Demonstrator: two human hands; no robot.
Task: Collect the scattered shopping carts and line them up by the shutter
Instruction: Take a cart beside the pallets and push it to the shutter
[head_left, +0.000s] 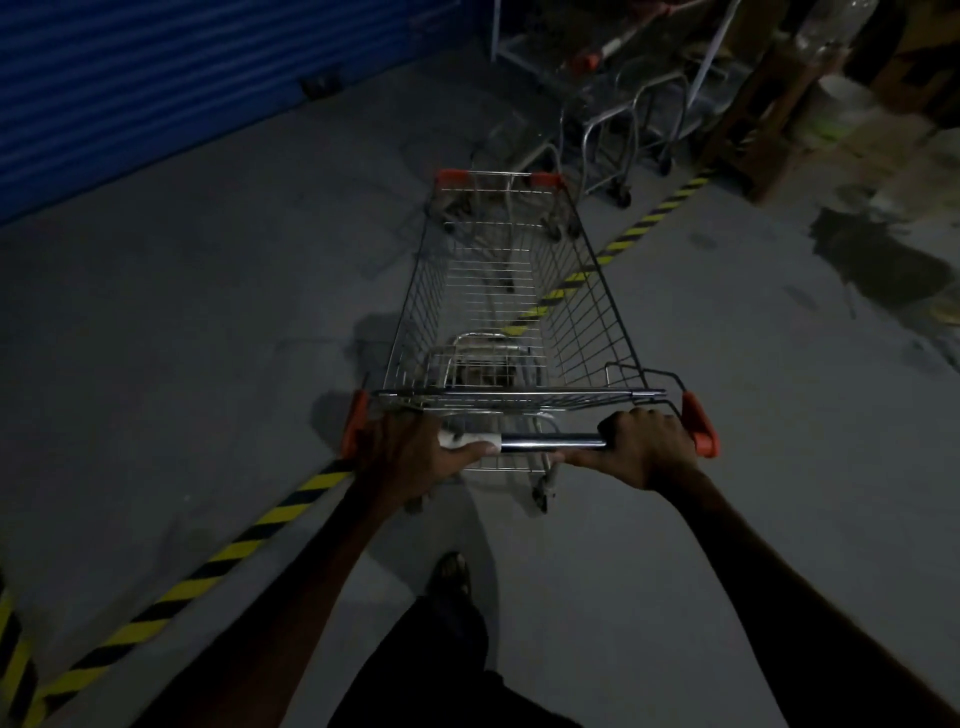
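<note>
- Cart (511, 291) of silver wire stands on the grey floor (182, 338) in the middle of the view, its long basket pointing away from the person toward the top of the picture.
- The cart has orange corner caps at the far end and orange end pieces on both sides of the handle bar (550, 443); the basket looks empty, with the child seat flap folded near the handle.
- The left hand (415, 449) grips the left part of the handle bar, fingers curled over it and the thumb lying on a white sleeve on the bar.
- The right hand (647, 447) grips the right part of the bar, just beside the orange end piece, with fingers wrapped over the top.
- Both arms reach forward from the bottom of the picture, and one foot (451, 574) in a dark sandal is on the floor behind the cart.
- The blue shutter (156, 88) fills the upper left corner, closed, well apart from the cart to its left.
- A line of yellow and black tape (218, 558) runs across the floor from the lower left, under the cart, up to the upper right.
- More carts (618, 130) stand beyond the front of the held cart, near the top of the view; they are blurred and I cannot tell how many there are.
- At the upper right there is a dark wooden frame (748, 119) and some pale things beside it, too blurred to name.
- A dark wet-looking patch (883, 265) lies on the floor at the right.
</note>
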